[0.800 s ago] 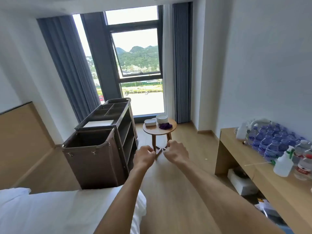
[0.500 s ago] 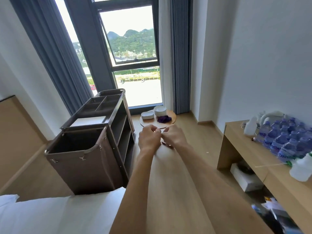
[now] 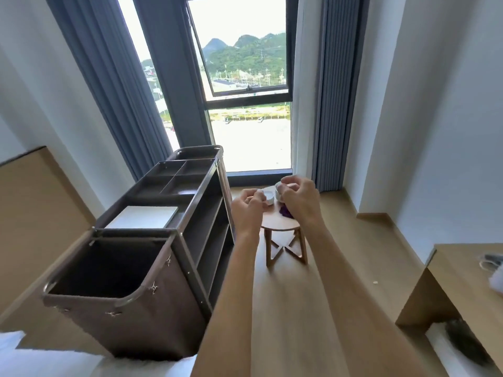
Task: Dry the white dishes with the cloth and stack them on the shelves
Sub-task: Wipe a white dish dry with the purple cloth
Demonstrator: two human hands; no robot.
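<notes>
Head view: both your arms are reaching fwd over the wood floor point(image 3: 296, 308), hands raised side by side in front of the small round table point(image 3: 281, 225). Your left hand point(image 3: 249, 210) is showing its back to the camera w/ fingers curled in loosely; nothing visible in it, though the palm side is hidden, so can't tell if it's pinching anything. Your right hand point(image 3: 299, 201) is doing the same, fingers curled, back toward you, just right of the left and apart from it; no object visible in it either.

The white dishes point(image 3: 270, 196) are sitting on the table, partly hidden behind your hands: one low dish peeking out between the two hands, another mostly behind the right-hand fingers. Can't tell if either hand is touching them. The purple cloth point(image 3: 284, 212) is lying on the tabletop just below the right hand, only a corner showing.

The brown cart point(image 3: 163, 240) is standing left of the table, open shelves point(image 3: 209, 235) facing your arms, bag end nearest you, divided tray on top. A white pad point(image 3: 141, 216) is lying on the cart top. Window point(image 3: 245, 104) and grey curtains point(image 3: 334, 91) behind. Desk point(image 3: 462, 273) at right edge; white bedding point(image 3: 54, 363) bottom left.
</notes>
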